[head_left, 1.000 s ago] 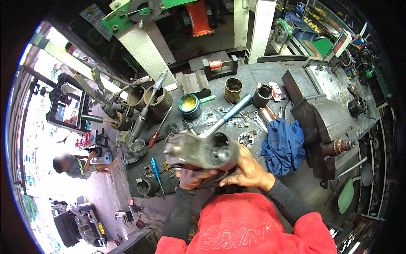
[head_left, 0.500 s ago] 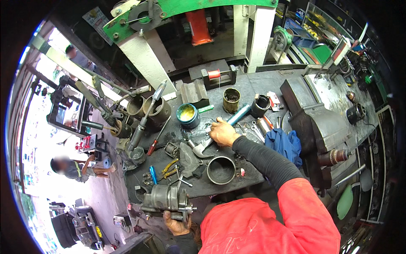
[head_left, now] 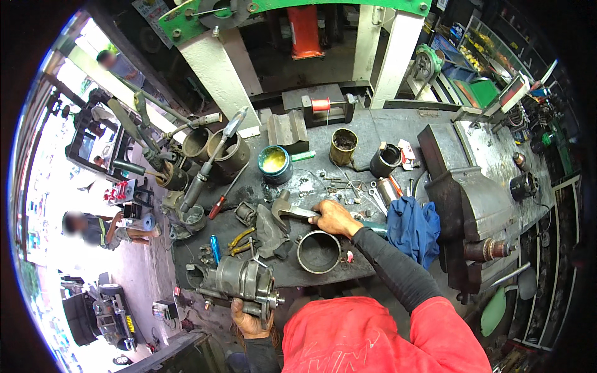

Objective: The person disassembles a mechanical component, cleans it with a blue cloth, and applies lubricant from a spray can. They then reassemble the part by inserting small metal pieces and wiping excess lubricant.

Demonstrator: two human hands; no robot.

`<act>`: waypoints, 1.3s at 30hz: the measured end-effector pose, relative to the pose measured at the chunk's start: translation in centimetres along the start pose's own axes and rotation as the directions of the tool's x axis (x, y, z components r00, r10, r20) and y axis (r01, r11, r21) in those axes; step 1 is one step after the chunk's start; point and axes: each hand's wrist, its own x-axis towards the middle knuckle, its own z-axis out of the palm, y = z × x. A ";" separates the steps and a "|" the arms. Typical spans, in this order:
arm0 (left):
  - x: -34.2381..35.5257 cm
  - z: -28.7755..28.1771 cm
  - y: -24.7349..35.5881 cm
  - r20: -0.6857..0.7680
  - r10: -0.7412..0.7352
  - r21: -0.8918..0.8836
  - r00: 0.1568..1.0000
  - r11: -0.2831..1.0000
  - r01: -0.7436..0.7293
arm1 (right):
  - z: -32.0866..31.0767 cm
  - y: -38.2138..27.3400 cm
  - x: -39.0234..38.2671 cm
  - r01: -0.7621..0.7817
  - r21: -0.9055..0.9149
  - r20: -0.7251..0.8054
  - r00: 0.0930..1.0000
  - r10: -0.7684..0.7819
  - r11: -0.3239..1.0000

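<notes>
My right hand [head_left: 336,219] is wrapped round a hammer [head_left: 298,212] just below its curved metal head, with the teal handle lying back toward a blue cloth. My left hand [head_left: 252,321], at the bench's near edge, supports a greasy metal starter motor [head_left: 239,280] from below, its shaft end to the right. Right beside my right hand stands an open metal ring [head_left: 319,252]. Left of the hammer head are a grey rag [head_left: 270,231] and yellow-handled pliers [head_left: 240,241].
A bench vise [head_left: 466,199] fills the right side. Behind are a blue tub of yellow grease [head_left: 274,163], a brass-coloured can [head_left: 342,148] and a spool of red wire [head_left: 320,104]. The blue cloth [head_left: 413,225] lies right. Another person [head_left: 102,230] sits low at the left.
My right hand has drawn the hammer nearer, its handle swinging from pointing away to lying rightward. Small bolts now show where it was. My left hand still holds the starter motor.
</notes>
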 end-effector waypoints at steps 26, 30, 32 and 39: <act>3.5 10.5 -1.3 0.086 -0.233 -0.165 0.969 0.956 0.244 | -5.3 6.4 3.1 -0.025 -0.436 -0.367 0.918 -0.152 0.899; 4.1 11.3 -1.4 0.147 -0.254 -0.209 0.956 0.937 0.281 | -6.9 4.8 0.8 0.102 -0.063 -0.501 0.857 -0.120 0.993; 4.4 11.7 -1.5 0.130 -0.267 -0.207 0.955 0.935 0.289 | -7.4 3.4 -1.3 0.098 0.159 -0.505 0.863 -0.004 0.982; 5.6 13.7 -2.1 0.210 -0.343 -0.198 0.916 0.902 0.383 | -8.3 -2.5 -9.6 0.366 0.272 -0.612 0.780 -0.133 0.890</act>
